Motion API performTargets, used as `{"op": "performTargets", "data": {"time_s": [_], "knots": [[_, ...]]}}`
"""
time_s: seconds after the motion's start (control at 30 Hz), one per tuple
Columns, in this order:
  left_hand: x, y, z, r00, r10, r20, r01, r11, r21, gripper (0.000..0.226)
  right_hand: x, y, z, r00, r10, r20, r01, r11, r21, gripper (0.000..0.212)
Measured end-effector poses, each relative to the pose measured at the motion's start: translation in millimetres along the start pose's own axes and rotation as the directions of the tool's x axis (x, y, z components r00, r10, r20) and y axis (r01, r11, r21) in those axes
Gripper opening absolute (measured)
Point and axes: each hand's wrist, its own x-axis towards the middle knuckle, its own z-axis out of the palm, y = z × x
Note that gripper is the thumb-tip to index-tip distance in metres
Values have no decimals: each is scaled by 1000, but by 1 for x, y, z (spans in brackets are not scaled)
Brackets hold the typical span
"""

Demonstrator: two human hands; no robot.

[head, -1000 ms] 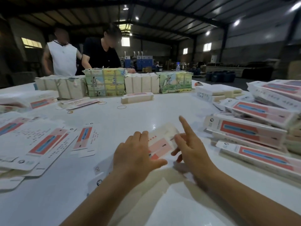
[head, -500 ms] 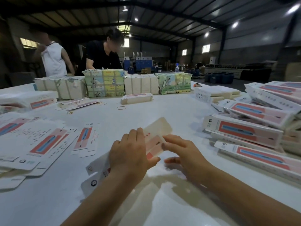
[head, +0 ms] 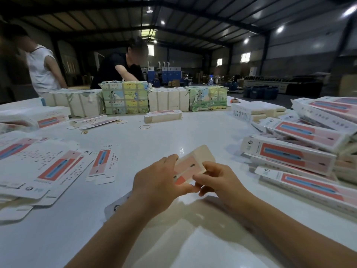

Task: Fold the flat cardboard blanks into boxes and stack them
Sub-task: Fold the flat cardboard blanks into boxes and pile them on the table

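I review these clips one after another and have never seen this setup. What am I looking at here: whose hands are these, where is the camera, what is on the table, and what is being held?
There is no machine here. One wide camera sits on a person's head, looking forward and down at their own hands. The left hand and the right hand both grip one cardboard blank, partly folded, above the white table. Flat blanks lie to the left; folded boxes are piled to the right. Wrapped bundles and rubber bands sit farther back, where two other people stand.

table (head: 173, 136): smooth, glossy white | blank (head: 195, 163): printed cardboard, raw beige inside | bundles (head: 123, 97): paper-wrapped
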Motion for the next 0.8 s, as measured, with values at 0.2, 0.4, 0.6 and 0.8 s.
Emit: {"op": "performTargets", "data": {"time_s": [0.2, 0.4, 0.6, 0.8], "knots": [[-2, -11, -1, 990, -67, 125, 77, 994, -79, 69, 0, -2, 0, 993, -77, -85, 66, 991, -118, 25], [0, -13, -6, 994, -110, 12, 111, 987, -117, 62, -4, 4, 5, 856, -304, -418, 173, 931, -321, 49], [0, -16, -3, 991, -129, -19, 125, 982, -142, 64, -5, 4, 13, 861, -370, -349, 203, 879, -432, 37], [0, -11, 2, 998, -67, -10, 66, 995, -75, 64, -8, -1, 16, 839, -461, -288, 247, 796, -552, 20]]}}
